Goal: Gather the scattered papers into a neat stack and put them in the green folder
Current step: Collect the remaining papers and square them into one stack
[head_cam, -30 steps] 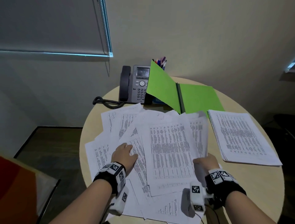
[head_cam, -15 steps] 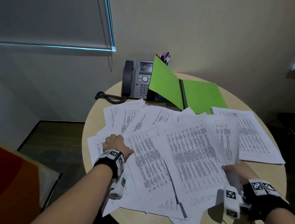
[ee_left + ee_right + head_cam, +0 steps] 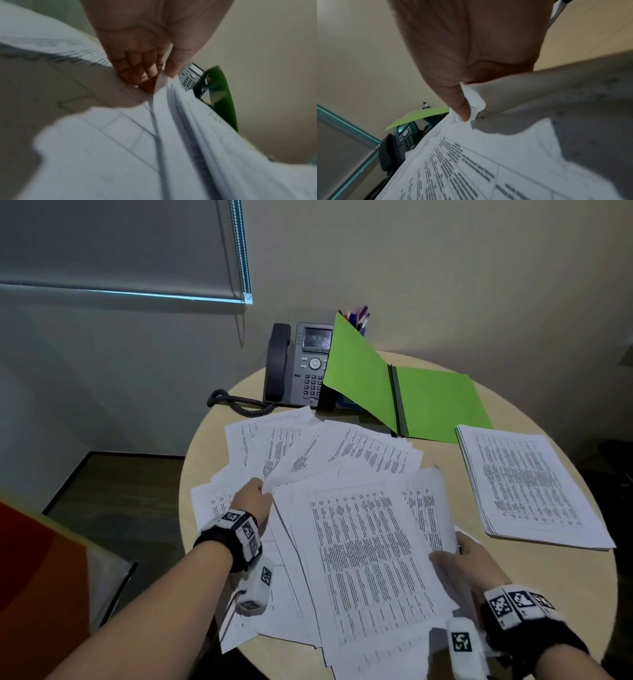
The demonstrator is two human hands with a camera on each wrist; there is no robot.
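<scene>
Several printed papers (image 3: 342, 474) lie fanned out over the round table (image 3: 534, 577). My left hand (image 3: 255, 496) pinches the left edge of some sheets (image 3: 164, 86) between thumb and fingers. My right hand (image 3: 459, 563) grips the right edge of the top sheets (image 3: 488, 148), thumb on top. A neat stack of papers (image 3: 527, 484) lies at the right. The green folder (image 3: 435, 402) lies open at the back, its left cover (image 3: 356, 371) standing up.
A grey desk phone (image 3: 301, 364) with a coiled cord stands at the back left, a pen cup (image 3: 358, 320) behind the folder cover. An orange chair (image 3: 41, 577) stands at the lower left, beyond the table edge.
My left hand has gone from lying on the sheets to pinching their edge further back. My right hand has drawn the top sheets right, then back left toward the middle.
</scene>
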